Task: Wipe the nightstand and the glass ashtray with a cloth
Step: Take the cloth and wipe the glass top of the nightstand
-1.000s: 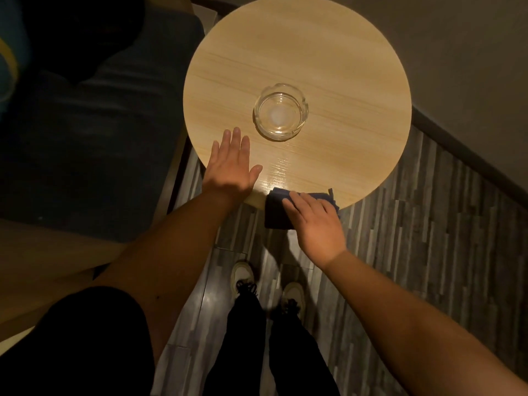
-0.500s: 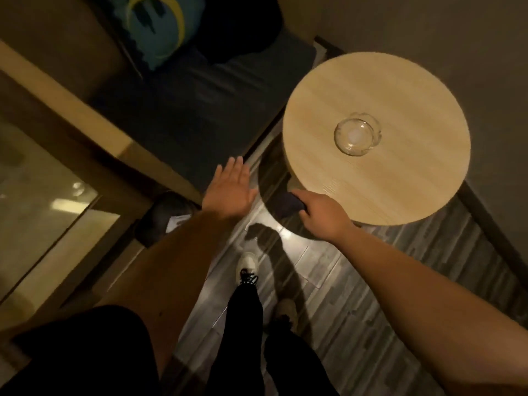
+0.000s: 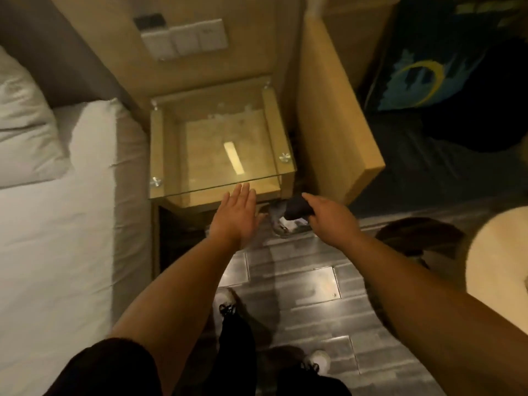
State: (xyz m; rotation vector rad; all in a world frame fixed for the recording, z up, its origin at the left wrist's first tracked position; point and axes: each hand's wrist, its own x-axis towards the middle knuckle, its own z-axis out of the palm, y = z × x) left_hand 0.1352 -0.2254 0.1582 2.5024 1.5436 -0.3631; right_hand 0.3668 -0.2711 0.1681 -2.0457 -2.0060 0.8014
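- So the nightstand (image 3: 217,150) sits dead centre, wedged between the bed (image 3: 57,224) on the left and a tall wooden panel (image 3: 334,132) on the right. It's got a clear glass top (image 3: 200,181) held on by metal studs at the corners.
- The cloth (image 3: 297,210) is dark and bunched up in the right hand (image 3: 331,221), fingers wrapped round it. It hangs just off the near right corner of the nightstand, not on the glass yet as far as I can tell.
- The left hand (image 3: 237,215) is flat, fingers straight and together, holding nothing. Its fingertips sit right at the near edge of the glass; touching or just above it, I honestly can't say.
- Progress, my guess: the nightstand wipe hasn't started. The glass looks a bit smudgy toward the far side, though that could just be glare, plus there's a bright reflection of a light strip in the middle.
- The glass ashtray isn't in shot at all, so no idea what state it's in. A slice of a pale round table (image 3: 497,267) pokes in at the right edge, nothing visible on the bit that shows.
- Containers: under the glass the nightstand is basically an open box with a wooden shelf, and it looks empty. Below that is a dark cubby, too murky to see inside.
- Something crumpled and greyish (image 3: 281,221) sits on the floor just under the cloth. A bin or a bag maybe, too blurry to call.
- Further out: wall switches (image 3: 184,38) on the far panel, a dark seat with a blue and yellow cushion (image 3: 420,72) at far right.
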